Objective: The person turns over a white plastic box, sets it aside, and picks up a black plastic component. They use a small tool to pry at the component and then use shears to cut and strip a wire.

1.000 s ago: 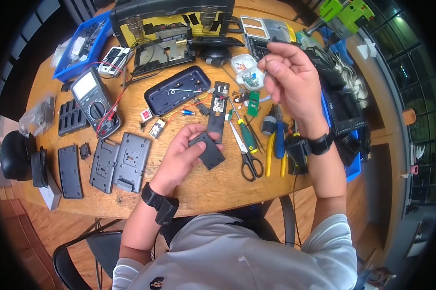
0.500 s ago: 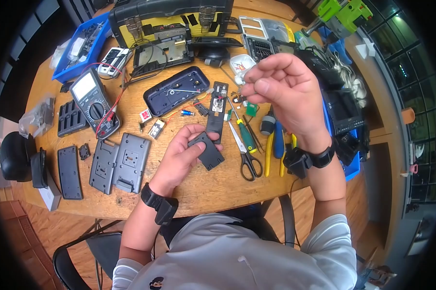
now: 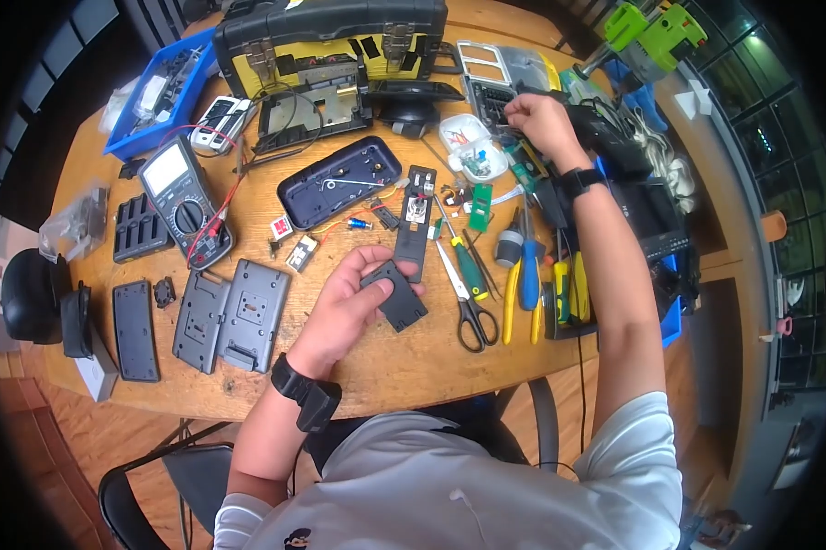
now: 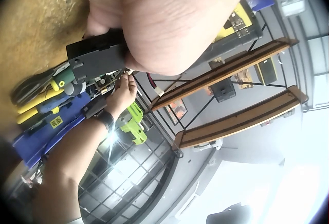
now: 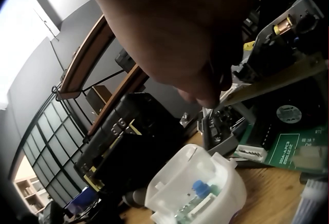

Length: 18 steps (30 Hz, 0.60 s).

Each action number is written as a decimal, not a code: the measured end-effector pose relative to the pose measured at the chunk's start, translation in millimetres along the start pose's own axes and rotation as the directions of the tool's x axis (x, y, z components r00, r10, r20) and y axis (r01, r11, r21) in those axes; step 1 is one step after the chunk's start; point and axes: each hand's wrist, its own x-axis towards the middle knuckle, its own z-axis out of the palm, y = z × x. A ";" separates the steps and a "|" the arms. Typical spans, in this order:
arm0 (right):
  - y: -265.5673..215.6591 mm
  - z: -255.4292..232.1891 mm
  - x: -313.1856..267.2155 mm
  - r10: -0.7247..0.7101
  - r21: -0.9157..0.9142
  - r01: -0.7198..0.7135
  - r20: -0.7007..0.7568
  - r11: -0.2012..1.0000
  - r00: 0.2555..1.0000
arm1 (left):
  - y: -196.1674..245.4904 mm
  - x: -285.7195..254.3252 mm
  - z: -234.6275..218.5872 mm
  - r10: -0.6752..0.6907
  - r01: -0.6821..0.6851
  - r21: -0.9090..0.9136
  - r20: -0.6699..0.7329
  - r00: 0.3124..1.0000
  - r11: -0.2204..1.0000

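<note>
In the head view my left hand [image 3: 344,298] grips a flat black rectangular plastic case [image 3: 399,302], thumb on its upper face and fingers along its far side. The same black case [image 4: 97,59] shows under the palm in the left wrist view. My right hand [image 3: 546,128] is stretched to the back right, fingers bent down over a case of small bits [image 3: 493,101]. In the right wrist view the fingertips of the right hand [image 5: 200,75] hang right above that case, beside a green circuit board [image 5: 288,147]; I cannot tell whether they pinch something.
Near the right hand stands an open white box [image 3: 472,147] of small parts. Scissors [image 3: 472,307], a green screwdriver [image 3: 470,266], yellow-handled pliers [image 3: 523,298] and a long black panel [image 3: 415,220] lie mid-table. A multimeter [image 3: 185,206] and grey housings [image 3: 248,312] lie left.
My right hand has swung away from in front of the white box, forward and down to the bit case. The left hand keeps its grip on the black case, nearly still.
</note>
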 end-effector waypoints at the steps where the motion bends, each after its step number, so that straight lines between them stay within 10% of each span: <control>1: 6.2 3.5 4.2 -0.055 -0.010 0.054 -0.094 0.998 0.994 | -1.0 -0.1 -0.3 0.000 0.000 -0.004 0.003 1.000 1.000; 18: 0.7 13.6 28.0 0.339 -0.637 -0.263 -0.002 0.725 0.941 | 0.5 0.5 -1.7 -0.003 0.003 -0.004 0.007 1.000 1.000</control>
